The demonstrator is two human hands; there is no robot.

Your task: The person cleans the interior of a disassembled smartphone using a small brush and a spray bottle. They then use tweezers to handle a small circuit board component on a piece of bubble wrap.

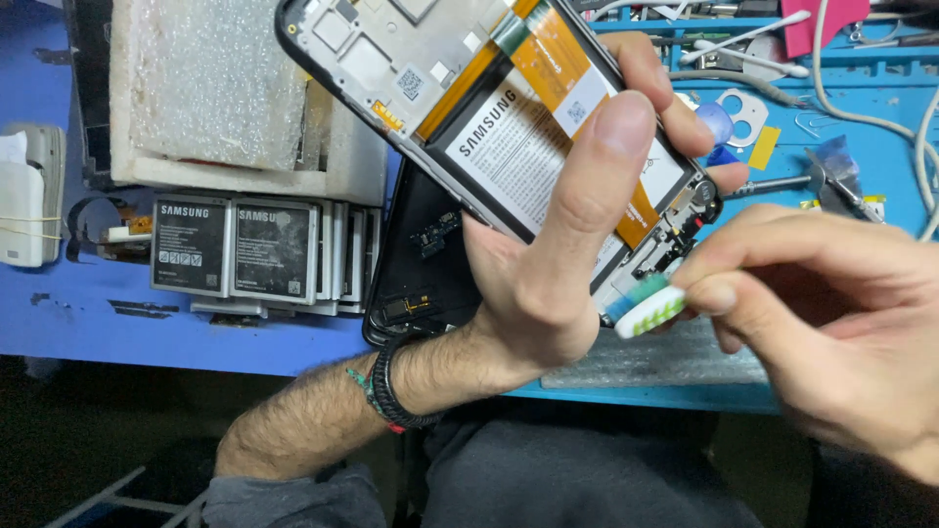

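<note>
Bench (59, 323) in blue runs across the frame, its near edge along the lower part; a white foam block (210, 88) sits upper left, with a row of loose batteries (245, 249) below it and a black back cover (421, 264) lying at centre. Cotton swabs, cables and small tools crowd the upper right.

Your left hand (558, 264) is closed around the opened phone (469, 98), thumb laid over its battery, fingertips wrapping the far edge, holding it tilted above the bench at upper centre. The phone looks light and stiff, but with the back off its board, flex strips and connectors are bare and probably fragile; the rim of the frame is likely the safest hold, as you have it now.

Your right hand (831, 313), lower right, pinches a toothbrush (648, 305), its head at the phone's lower corner; whether the bristles touch, you cannot tell.

Open room lies toward you, off the near bench edge; the clutter at upper right leaves little.
</note>
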